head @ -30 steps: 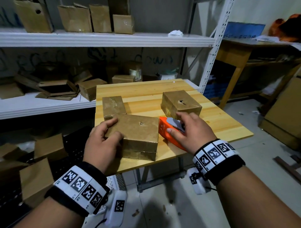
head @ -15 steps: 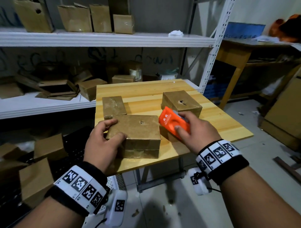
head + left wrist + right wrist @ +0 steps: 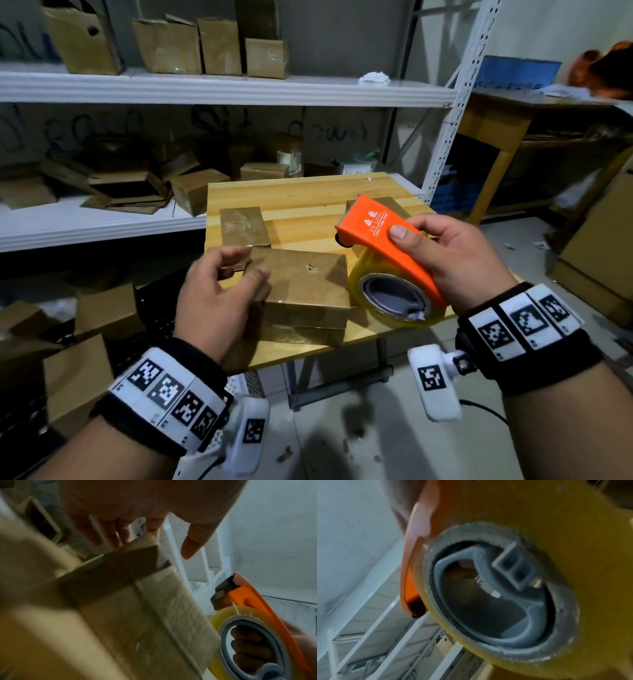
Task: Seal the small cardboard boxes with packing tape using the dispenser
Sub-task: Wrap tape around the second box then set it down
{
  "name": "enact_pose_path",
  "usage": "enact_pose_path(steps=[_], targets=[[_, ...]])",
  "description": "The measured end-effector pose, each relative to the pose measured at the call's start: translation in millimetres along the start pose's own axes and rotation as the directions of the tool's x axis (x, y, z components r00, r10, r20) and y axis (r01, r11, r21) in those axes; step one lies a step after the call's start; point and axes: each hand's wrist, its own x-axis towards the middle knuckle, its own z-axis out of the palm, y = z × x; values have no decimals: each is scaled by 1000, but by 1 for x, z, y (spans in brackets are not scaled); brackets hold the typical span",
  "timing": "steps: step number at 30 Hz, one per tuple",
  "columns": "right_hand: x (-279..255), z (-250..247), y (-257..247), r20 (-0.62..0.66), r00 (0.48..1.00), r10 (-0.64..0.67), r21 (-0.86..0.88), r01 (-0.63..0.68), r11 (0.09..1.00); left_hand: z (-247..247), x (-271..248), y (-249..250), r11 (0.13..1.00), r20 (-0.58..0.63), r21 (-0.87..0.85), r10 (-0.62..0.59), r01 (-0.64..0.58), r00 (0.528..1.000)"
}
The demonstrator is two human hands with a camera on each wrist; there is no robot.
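Both forearms reach forward from the bottom of the head view, each with a black wristband carrying white printed markers. The left hand (image 3: 219, 291) hovers over the near left corner of the flat brown cardboard box (image 3: 301, 291) at the near edge of the light wooden table (image 3: 298, 195). Its fingers are loosely curled and, in the left wrist view, apart from the box; half a second ago this hand was pressing on that corner. The right hand (image 3: 448, 253) is raised above the table and grips the orange plastic tape dispenser with a yellowish clear tape roll (image 3: 387, 260), thumb on its top and fingers through the grey core (image 3: 254, 647). Before, the dispenser was lower, near the table. Further back lie a smaller brown box (image 3: 243, 228) and another box (image 3: 394, 204), half hidden behind the dispenser.
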Motion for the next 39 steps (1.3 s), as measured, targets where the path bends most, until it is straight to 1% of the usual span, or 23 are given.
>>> enact_pose_path(steps=[2,3,4,5,6,8,12,15,16,17,19,21,22,24,25,27,29,31,34,36,39], targets=[[-2,0,-4,34,999,-8,-18,8,1000,-4,0,17,995,-59,-62,77,-81,995],[-2,0,-7,49,999,-13,-35,15,999,-4,1,27,987,-50,-118,103,-108,993],[-3,-1,-9,64,998,-22,-53,25,998,-3,1,37,979,-4,-177,98,-98,995],[-5,-1,-12,82,996,-32,-69,38,997,-1,2,45,970,76,-239,65,-45,995],[-6,-1,-15,100,994,-43,-81,51,995,2,1,53,955,169,-295,19,32,985],[-7,1,-19,130,990,-62,-102,76,992,10,0,61,926,316,-344,-43,157,948],[-10,5,-23,163,982,-96,-141,119,983,24,-3,66,854,450,-422,-93,303,888],[-11,7,-24,177,976,-124,-181,156,971,25,-4,60,831,503,-438,-89,343,859],[-11,7,-24,176,976,-130,-187,163,969,25,-4,59,828,503,-444,-85,341,860],[-11,7,-24,177,975,-133,-188,166,968,26,-5,59,835,483,-446,-77,321,872],[-11,7,-24,182,974,-134,-186,168,968,27,-7,59,865,418,-432,-59,255,907],[-11,7,-24,180,975,-131,-193,165,967,28,-9,58,904,363,-388,-29,179,931],[-10,8,-24,179,975,-131,-203,167,965,29,-9,57,929,336,-345,-12,135,942],[-10,11,-25,190,973,-130,-233,174,957,28,-8,53,979,268,-203,21,35,963],[-10,13,-26,191,973,-126,-249,172,953,28,-7,52,990,231,-138,40,-8,972],[-10,14,-27,180,976,-121,-273,168,947,27,-7,50,995,172,-76,84,-72,982],[-9,13,-27,177,978,-113,-294,162,942,27,-6,51,994,138,-24,113,-111,984],[-8,10,-25,171,981,-91,-316,142,938,20,0,48,994,99,12,107,-109,989],[-6,-2,-22,108,992,-66,-340,99,935,-4,19,41,999,34,-48,20,-18,999],[-5,-9,-21,78,995,-67,-350,90,932,-19,30,35,996,34,-78,-35,38,999],[-5,-12,-20,68,997,-35,-312,55,948,-26,38,28,995,45,-59,-84,86,995]])
